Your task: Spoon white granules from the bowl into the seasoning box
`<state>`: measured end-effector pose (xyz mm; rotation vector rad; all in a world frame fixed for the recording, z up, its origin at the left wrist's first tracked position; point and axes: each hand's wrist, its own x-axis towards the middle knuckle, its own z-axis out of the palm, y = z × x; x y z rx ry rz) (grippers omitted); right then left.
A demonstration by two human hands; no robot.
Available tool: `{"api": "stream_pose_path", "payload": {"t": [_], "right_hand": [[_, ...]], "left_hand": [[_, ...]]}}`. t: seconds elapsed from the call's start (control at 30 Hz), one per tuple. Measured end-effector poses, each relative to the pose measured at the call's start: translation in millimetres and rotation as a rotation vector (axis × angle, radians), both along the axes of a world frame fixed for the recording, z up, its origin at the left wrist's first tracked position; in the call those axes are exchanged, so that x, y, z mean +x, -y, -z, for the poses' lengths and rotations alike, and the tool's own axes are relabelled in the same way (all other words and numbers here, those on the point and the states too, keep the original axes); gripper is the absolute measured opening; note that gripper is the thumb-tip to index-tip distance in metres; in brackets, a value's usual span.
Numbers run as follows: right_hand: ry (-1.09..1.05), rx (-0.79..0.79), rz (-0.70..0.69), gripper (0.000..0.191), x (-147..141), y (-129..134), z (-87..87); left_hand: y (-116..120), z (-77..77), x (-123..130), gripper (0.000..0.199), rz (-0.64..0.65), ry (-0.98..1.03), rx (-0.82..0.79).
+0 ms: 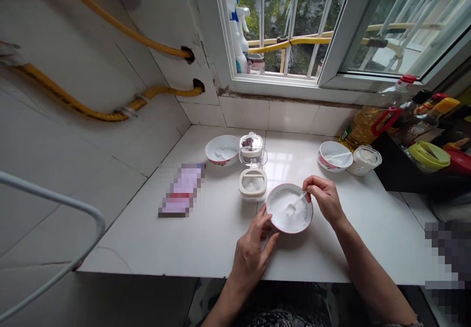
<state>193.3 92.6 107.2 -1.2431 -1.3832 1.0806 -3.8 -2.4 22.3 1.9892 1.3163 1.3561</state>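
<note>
A round bowl with a pink rim point(289, 186) stands near the counter's front edge and holds white powder point(281, 204). My left hand point(253, 246) grips the bowl's left side, thumb at the front and fingers along the rim. Pinched in my right hand point(326, 197) is the handle of a small white spoon point(290, 209), its head down in the powder. Just left of the bowl is a square clear container point(252, 185) with a light rim, its lid raised and white contents inside. Behind it sits another clear container point(251, 144) with dark red contents.
A white bowl with a spoon point(222, 157) stands at the back left, near a blurred phone point(183, 189). Back right are a floral bowl point(333, 164), a lidded jar point(365, 160), an oil bottle point(368, 123) and a black rack with seasonings. The counter point(147, 253) ends in front.
</note>
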Motion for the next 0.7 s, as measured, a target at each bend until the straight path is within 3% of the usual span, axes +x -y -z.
{"api": "stream_pose_path", "payload": {"t": [0.23, 0.37, 0.47, 0.53, 0.63, 0.7], "right_hand": [[-0.142, -0.077, -0.012, 0.01, -2, -6, 4.6], [-0.167, -0.015, -0.047, 0.016, -15, -2, 2.2], [-0.024, 0.173, -0.068, 0.012, -31, 3, 2.6], [0.199, 0.39, -0.1, 0.01, -39, 6, 4.5], [0.493, 0.692, -0.187, 0.021, -45, 7, 5.8], [0.537, 0.771, -0.186, 0.023, -42, 7, 3.4]], "left_hand": [[0, 0.3, 0, 0.034, 0.008, -0.005, -0.01], [0, -0.3, 0, 0.033, 0.009, -0.004, -0.007], [-1, -0.8, 1, 0.032, 0.002, -0.005, 0.003], [-1, -0.8, 1, 0.033, 0.001, -0.007, 0.011], [-1, -0.2, 1, 0.033, 0.001, -0.003, 0.016], [-1, 0.3, 1, 0.034, 0.004, -0.001, 0.012]]}}
